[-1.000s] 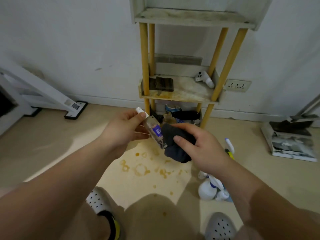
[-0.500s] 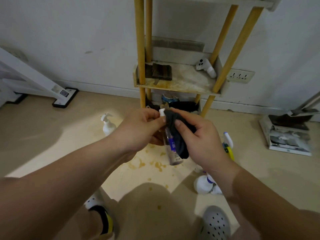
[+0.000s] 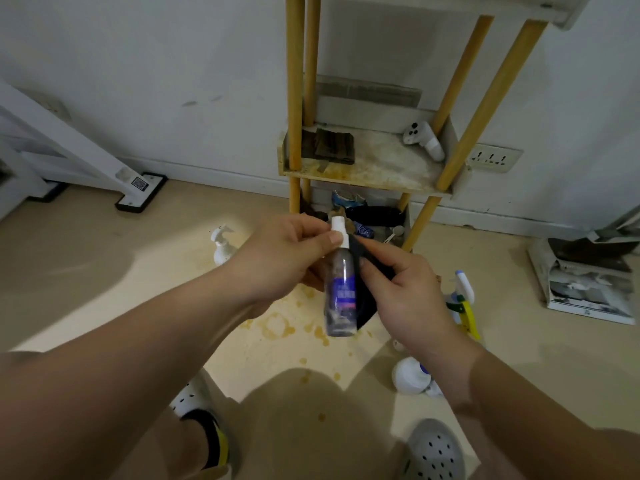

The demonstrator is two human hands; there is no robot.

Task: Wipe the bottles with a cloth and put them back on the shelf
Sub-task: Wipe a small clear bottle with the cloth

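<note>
Left grip (image 3: 284, 261) pinches bottle (image 3: 341, 289) cap, body hanging below; right grip (image 3: 408, 296) pinches cloth (image 3: 366, 308) alongside.

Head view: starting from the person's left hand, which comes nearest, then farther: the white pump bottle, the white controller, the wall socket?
1. White pump bottle, standing just left of the left hand.
2. White controller, at the right end of the shelf.
3. Wall socket, farther right, past the shelf.

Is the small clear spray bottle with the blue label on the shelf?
No, the left hand holds the clear spray bottle by its white cap, above the floor.
</note>
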